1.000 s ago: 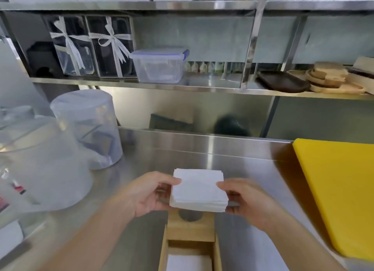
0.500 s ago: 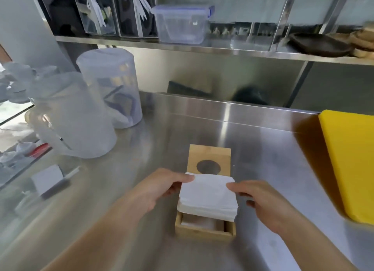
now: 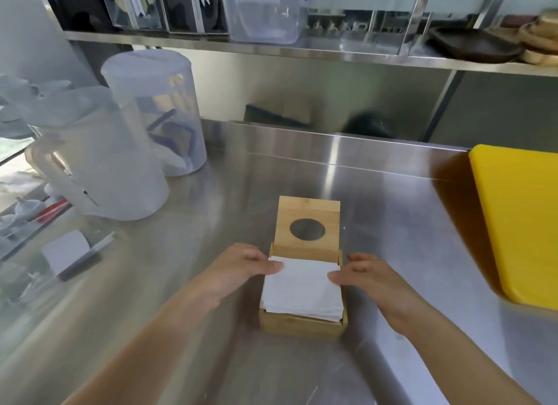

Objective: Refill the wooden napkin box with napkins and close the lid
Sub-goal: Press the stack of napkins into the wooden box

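Note:
A small wooden napkin box [image 3: 302, 324] stands on the steel counter in front of me. Its lid [image 3: 308, 220], with a round hole, is slid back and lies beyond the box. A white stack of napkins [image 3: 302, 290] sits in the box, its top above the rim. My left hand [image 3: 238, 271] grips the stack's left edge, thumb on top. At the stack's right edge is my right hand [image 3: 371, 280], with its thumb resting on the napkins.
A yellow cutting board [image 3: 519, 220] lies at the right. Two large translucent plastic containers [image 3: 114, 151] stand at the left. A steel shelf [image 3: 302, 54] above the counter carries a clear plastic box, dark and wooden plates. Small items lie at the left edge.
The napkin stack has come down from above the box into it. Both hands have lowered with it, and my view has tilted down toward the counter.

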